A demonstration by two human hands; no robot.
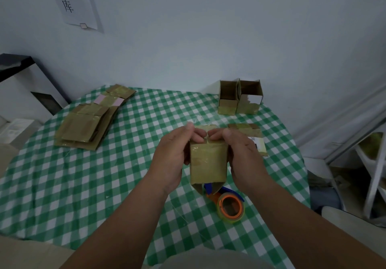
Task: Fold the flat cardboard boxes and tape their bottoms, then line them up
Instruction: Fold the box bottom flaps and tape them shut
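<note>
I hold a small brown cardboard box [207, 162] above the table, its far end turned away from me. My left hand [172, 153] grips its left side and my right hand [243, 153] grips its right side, with the fingers of both curled over the far flaps, which meet in the middle. A loose flap hangs from the box's near end. A tape dispenser [228, 205] with an orange core and blue handle lies on the cloth just below the box. Two folded boxes [240, 99] stand side by side at the back right, open tops up.
A pile of flat boxes [85, 126] lies at the left of the green-checked round table [104, 185]. Another flat box [258, 141] lies behind my right hand. A white wall with a paper sign [73, 1] is behind; a metal rack [373, 174] stands right.
</note>
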